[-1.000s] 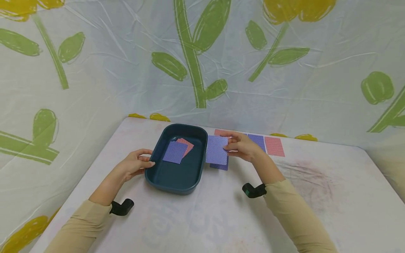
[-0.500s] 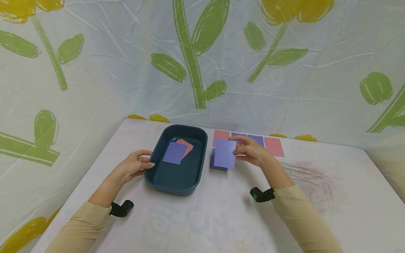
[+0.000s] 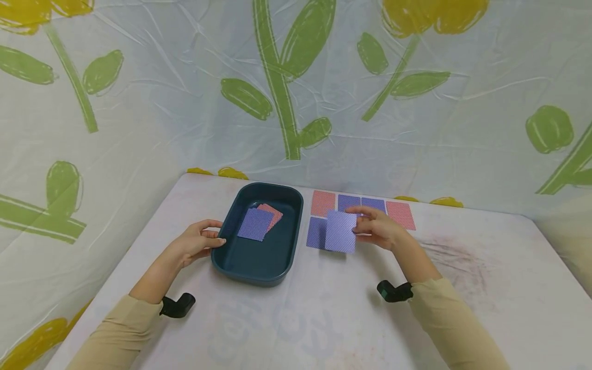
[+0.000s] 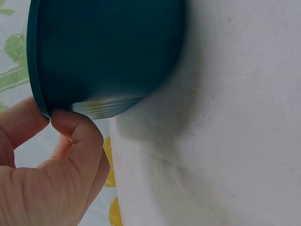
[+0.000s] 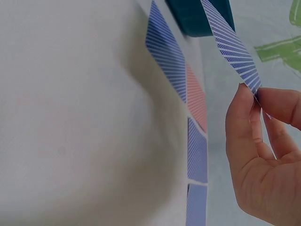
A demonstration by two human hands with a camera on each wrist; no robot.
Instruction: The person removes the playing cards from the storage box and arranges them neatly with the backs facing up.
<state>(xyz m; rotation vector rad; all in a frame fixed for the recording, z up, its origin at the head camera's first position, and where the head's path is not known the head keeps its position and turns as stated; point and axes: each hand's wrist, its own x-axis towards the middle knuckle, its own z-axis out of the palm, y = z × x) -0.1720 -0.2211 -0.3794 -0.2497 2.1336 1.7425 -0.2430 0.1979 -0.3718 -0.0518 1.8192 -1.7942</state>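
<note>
My right hand (image 3: 376,228) pinches a blue-backed playing card (image 3: 340,231) by its right edge, raised above the table. In the right wrist view that card (image 5: 235,47) is seen nearly edge-on between thumb and fingers. It partly overlaps another blue card (image 3: 316,233) lying on the table. With thumb and fingers, my left hand (image 3: 196,242) grips the left rim of a dark teal tub (image 3: 254,264); the left wrist view shows the thumb and a finger on the rim of the tub (image 4: 108,52). Inside the tub lie a blue card (image 3: 255,224) and red cards (image 3: 276,216) partly under it.
Along the table's back edge runs a row of cards: a red card (image 3: 322,203), a blue card (image 3: 349,202), another blue card (image 3: 374,204) and a red card (image 3: 401,215). A flower-printed sheet (image 3: 185,103) hangs behind the white table (image 3: 259,329).
My right hand has moved right and slightly toward me with the blue card, away from the tub. More of the lying blue card and the back row now shows. My left hand stays on the rim.
</note>
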